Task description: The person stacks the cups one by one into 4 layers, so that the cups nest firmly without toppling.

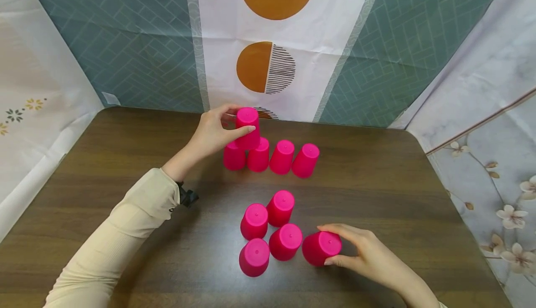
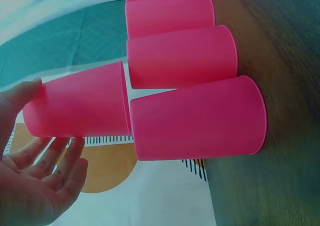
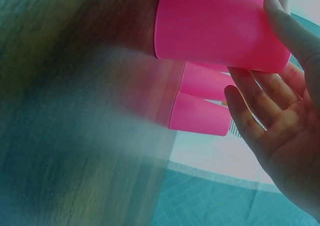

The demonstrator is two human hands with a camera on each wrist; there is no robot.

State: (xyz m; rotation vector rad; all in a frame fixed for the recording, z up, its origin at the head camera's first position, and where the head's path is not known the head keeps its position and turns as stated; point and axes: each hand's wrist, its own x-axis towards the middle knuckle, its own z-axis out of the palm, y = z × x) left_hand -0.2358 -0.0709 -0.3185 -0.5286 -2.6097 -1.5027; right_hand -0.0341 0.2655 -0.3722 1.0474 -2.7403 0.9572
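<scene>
Currently the left hand (image 1: 211, 133) holds an upside-down pink cup (image 1: 247, 126) between thumb and fingers, its rim resting across the tops of the two leftmost cups of the back row (image 1: 271, 158), four cups standing mouth-down side by side near the far edge of the tabletop (image 1: 398, 182). The left wrist view shows the held cup (image 2: 77, 106) tilted slightly, with the thumb on one side and the fingers (image 2: 55, 158) loosely spread beneath it; the grip is light rather than clenched. To seat it well, the rim should bridge both bases evenly and sit level before the fingers open; releasing straight outward, without dragging, should keep the row from shifting. The right hand (image 1: 368, 254) cups the rightmost cup (image 1: 321, 247) of the near cluster (image 1: 270, 231), thumb and fingers curled round its wall; that cup leans sideways, its rim partly lifted, as the right wrist view also shows (image 3: 220, 28). The four other near cups stand close together, some touching, so the tilted cup should be drawn away to the right, where open tabletop lies. Bare wood separates the two groups, giving room for carrying across. The backdrop cloth (image 1: 276, 66) hangs just behind the row, so approach is best from above and in front.
</scene>
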